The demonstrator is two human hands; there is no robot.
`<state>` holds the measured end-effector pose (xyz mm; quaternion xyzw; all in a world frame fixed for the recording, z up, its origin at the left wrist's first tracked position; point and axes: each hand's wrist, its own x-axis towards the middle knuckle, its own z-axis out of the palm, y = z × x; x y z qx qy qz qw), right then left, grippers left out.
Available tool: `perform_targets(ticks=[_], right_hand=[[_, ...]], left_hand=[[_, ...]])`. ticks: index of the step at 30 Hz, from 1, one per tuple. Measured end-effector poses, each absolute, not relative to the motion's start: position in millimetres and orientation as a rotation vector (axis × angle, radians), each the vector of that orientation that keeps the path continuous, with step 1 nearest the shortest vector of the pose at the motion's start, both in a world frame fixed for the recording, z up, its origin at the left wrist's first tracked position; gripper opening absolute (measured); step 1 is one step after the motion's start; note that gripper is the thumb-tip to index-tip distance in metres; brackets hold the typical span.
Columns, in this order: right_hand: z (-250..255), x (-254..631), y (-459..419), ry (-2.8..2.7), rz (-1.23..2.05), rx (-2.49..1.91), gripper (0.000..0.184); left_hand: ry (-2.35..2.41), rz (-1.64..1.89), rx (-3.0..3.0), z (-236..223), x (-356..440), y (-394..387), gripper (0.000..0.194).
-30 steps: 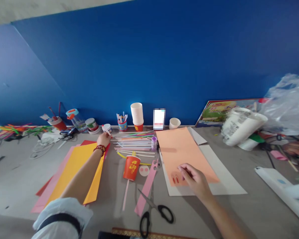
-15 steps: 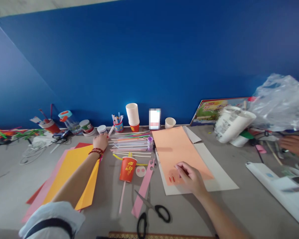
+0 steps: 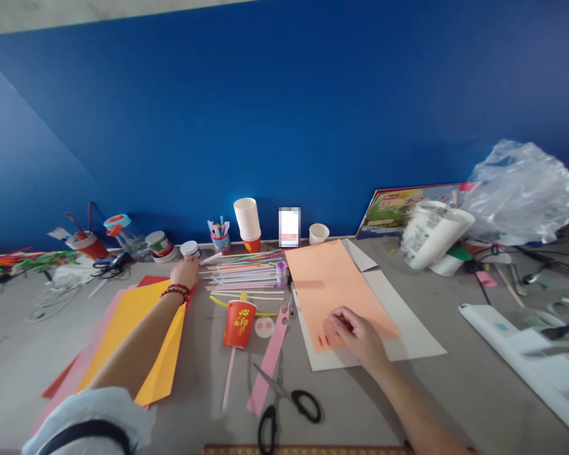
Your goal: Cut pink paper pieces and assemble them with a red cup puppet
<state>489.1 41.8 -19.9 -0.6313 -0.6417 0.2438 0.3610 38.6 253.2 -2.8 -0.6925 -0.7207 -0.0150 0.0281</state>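
My left hand [image 3: 184, 273] reaches forward beside a white-lidded jar [image 3: 189, 249], fingers closed on a slim white pen-like stick [image 3: 213, 258] that points right. Over the peach paper [image 3: 334, 284], my right hand [image 3: 360, 335] has thumb and fingertips pinched together; whatever is between them is hidden. Small red cut pieces [image 3: 323, 340] lie on that paper just left of the fingertips. Between my hands are a red paper cup [image 3: 239, 325] with a straw under it, a white disc with two pink spots [image 3: 264, 327], a pink strip [image 3: 269, 366] and open scissors [image 3: 284, 395].
Straws [image 3: 241, 276] and a purple glue stick [image 3: 281, 275] lie in the middle. Yellow paper [image 3: 123, 328] sits under my left forearm. Stacked cups [image 3: 247, 218] stand by the blue wall. At right are a plastic bag [image 3: 519, 183] and a white tray [image 3: 507, 347].
The white stick in my left hand has tipped down flatter. My right hand stays pinched over the peach paper. Another person's hand at the far right has left the view, which has shifted slightly.
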Motion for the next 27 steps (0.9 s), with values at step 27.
perform_targets(ticks=[27], right_hand=[[0, 497, 34, -1.834, 0.783, -1.607, 0.029]], left_hand=[[-2.398, -1.231, -2.598, -6, 128, 58, 0.085]])
